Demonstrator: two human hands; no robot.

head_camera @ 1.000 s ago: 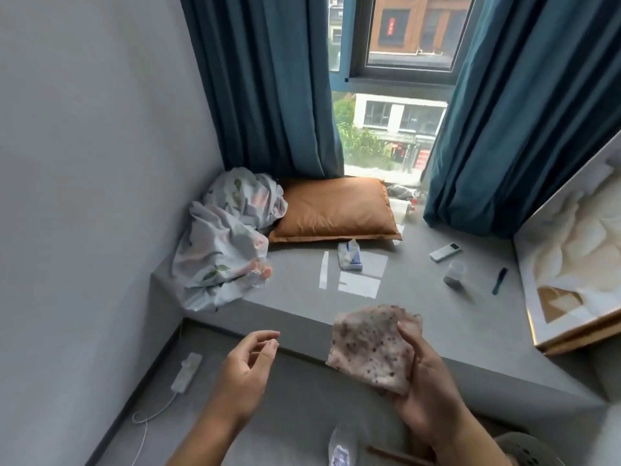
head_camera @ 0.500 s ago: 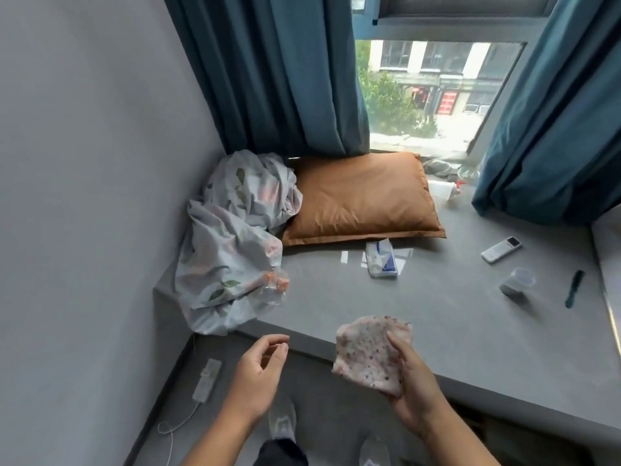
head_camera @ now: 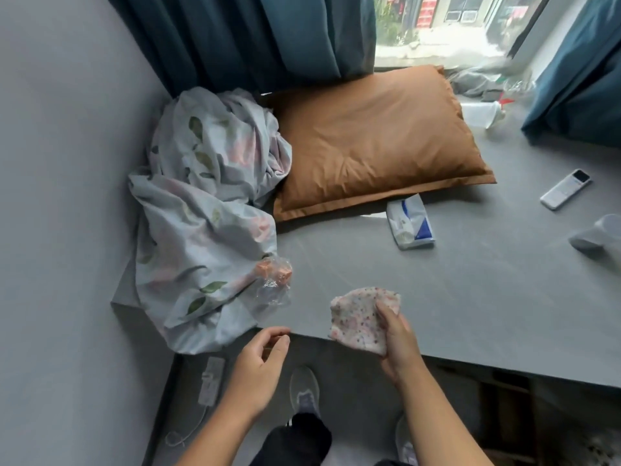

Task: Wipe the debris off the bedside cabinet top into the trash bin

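Cloth: a small speckled pink-and-white rag (head_camera: 358, 322), held up in the air just above the near edge of the grey ledge (head_camera: 470, 297), not yet touching it.
Right hand: the right hand (head_camera: 398, 341) is clamped on the rag's right side, thumb across the front and the other fingers behind; the cloth's left part hangs free and crumpled.
Left hand: the left hand (head_camera: 258, 364) is empty, fingers loosely curled and apart from the thumb, hovering near the ledge's near edge, left of the rag and not touching it.
How the cloth handles: it looks light, soft and limp, so it folds on itself; I judge it needs bunching or flattening into a pad under the palm to push crumbs rather than slide over them.
Where to hold: best gripped across its middle with the palm on top, leaving a broad lower edge to sweep.
Debris: a crinkled clear wrapper (head_camera: 274, 280) lies on the ledge beside the floral sheet (head_camera: 201, 223), far-left of the rag; it looks very light and likely to skate or cling.
Other things: a tissue pack (head_camera: 410, 223) lies in front of the brown pillow (head_camera: 376, 139).
Trash bin: not visible.
Cabinet top: I cannot tell whether this ledge is it.
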